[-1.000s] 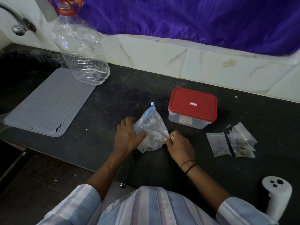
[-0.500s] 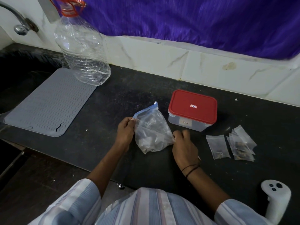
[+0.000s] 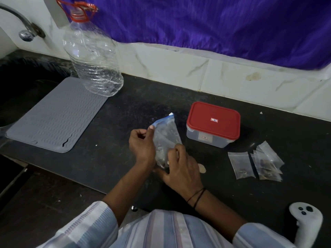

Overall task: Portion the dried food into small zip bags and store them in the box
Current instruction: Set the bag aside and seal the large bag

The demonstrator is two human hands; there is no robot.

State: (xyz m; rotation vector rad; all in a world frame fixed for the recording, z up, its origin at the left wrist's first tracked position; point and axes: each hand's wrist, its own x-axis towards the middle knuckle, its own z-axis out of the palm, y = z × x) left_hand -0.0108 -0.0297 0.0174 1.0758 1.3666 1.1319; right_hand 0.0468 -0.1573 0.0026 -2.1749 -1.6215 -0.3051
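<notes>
A large clear zip bag (image 3: 165, 136) with a blue seal holds dried food and stands upright on the black counter (image 3: 125, 158). My left hand (image 3: 141, 146) pinches its top left corner at the seal. My right hand (image 3: 182, 169) lies against the bag's lower right side, fingers curled on the plastic. A clear box with a red lid (image 3: 213, 123) sits shut just right of the bag. Several small zip bags (image 3: 258, 162) with dark bits inside lie flat further right.
A grey ribbed mat (image 3: 53, 115) covers the counter's left part, beside a dark sink (image 3: 21, 83) with a tap (image 3: 25, 31). An empty clear bottle (image 3: 93, 56) stands at the mat's back. A white controller (image 3: 306, 222) sits at the front right. A small pale piece (image 3: 202, 169) lies by my right hand.
The big bag has been stood more upright. My left hand slid up from its side to the seal corner, and my right hand came back onto the bag's lower right.
</notes>
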